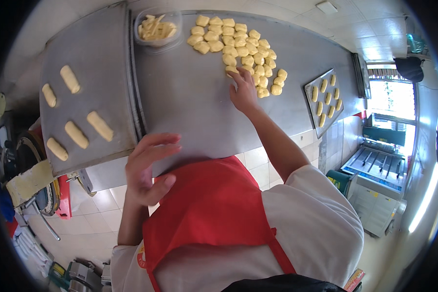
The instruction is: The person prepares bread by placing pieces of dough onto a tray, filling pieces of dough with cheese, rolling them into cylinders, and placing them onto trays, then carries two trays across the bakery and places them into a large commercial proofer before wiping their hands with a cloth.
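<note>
Dough pieces on a metal tabletop (190, 92), with all positions given from the clear plastic tub (159, 44) of pale strips. The dough pieces (241, 41), small, yellow and rounded, lie close-packed to the right of the tub, the group extending toward the person's side. The right grip (244, 95) reaches in on the diagonal, nearer the person than the tub and to its right. It is partly open, thumb apart from the fingers, with no piece visibly clasped; its fingertips are at an edge piece (231, 69), though whether they press on it or only hover cannot be told. The left grip (148, 168), on the person's side of the tub, is loosely open, fingers curved, and holds nothing. Left of the tub, a metal sheet (92, 58) bears five dough rolls (100, 125); far to its right, a tray (320, 132) carries smaller rolls (328, 99).

Handling: each piece is probably light, soft and easily dented, perhaps slightly tacky where neighbours touch. An outer piece seems the simplest to free; a gentle hold on opposite sides, low near the tabletop, should mark it least.
</note>
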The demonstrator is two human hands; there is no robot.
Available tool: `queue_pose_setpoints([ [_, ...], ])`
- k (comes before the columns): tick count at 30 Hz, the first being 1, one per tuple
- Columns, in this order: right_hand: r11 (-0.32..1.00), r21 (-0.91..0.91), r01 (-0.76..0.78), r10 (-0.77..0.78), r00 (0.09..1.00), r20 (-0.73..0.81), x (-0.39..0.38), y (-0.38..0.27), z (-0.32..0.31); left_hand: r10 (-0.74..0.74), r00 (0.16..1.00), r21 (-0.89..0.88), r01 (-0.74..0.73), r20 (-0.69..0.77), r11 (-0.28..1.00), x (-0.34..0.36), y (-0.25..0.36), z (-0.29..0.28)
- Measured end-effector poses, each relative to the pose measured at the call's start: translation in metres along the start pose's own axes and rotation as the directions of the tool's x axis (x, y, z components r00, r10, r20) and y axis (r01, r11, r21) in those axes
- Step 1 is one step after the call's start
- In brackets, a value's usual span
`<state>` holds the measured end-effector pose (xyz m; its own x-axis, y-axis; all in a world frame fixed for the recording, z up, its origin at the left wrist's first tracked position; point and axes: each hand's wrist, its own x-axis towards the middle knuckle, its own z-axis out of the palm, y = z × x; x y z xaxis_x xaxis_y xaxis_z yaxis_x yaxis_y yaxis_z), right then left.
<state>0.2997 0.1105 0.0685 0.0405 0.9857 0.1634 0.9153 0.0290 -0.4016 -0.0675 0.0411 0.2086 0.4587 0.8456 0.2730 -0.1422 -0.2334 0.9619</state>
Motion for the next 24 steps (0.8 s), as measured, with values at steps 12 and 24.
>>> queue_pose_setpoints([
  [12, 0.676, 0.729, -0.113, -0.003, 0.988, 0.156, -0.012, 0.011, -0.103, -0.430, 0.791, -0.067, 0.447, -0.435, 0.892, 0.133, -0.130, 0.182],
  [24, 0.145, 0.715, -0.684, 0.418, 0.697, 0.582, -0.059, -0.044, -0.077, -0.321, 0.805, 0.182, 0.460, -0.499, 0.869, 0.075, -0.135, 0.210],
])
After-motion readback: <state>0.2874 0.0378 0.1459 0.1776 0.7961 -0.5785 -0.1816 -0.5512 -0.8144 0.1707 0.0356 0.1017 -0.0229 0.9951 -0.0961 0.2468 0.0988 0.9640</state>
